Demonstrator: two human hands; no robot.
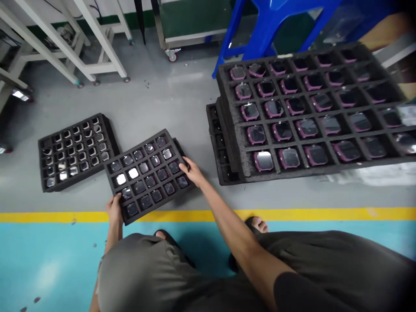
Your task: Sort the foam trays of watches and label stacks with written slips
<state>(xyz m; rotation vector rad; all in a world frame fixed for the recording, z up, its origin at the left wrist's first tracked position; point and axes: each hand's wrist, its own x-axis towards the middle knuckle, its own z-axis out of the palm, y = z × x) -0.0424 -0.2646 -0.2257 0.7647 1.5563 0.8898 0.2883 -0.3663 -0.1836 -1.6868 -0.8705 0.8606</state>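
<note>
A black foam tray (147, 210) of square smartwatch bodies, such as one with a bright reflecting screen (133, 173), is held between my hands above the floor. My left hand (114, 211) grips its near left corner, the fingers partly hidden by the edge. At the opposite side, my right hand (192, 172) is closed around the right edge; a small dark thing shows by its fingers, too small to name. Part of another dark edge (177, 145) shows beneath the tray on the right. Whether the two touch is unclear.
Left on the grey floor lies another black tray (112, 134) of watch bodies. To the right rises a stack of foam trays (232, 138), its top one holding purple watches. A blue stool (263, 34), a wheeled cart (195, 37) and white metal frames (100, 47) stand behind.
</note>
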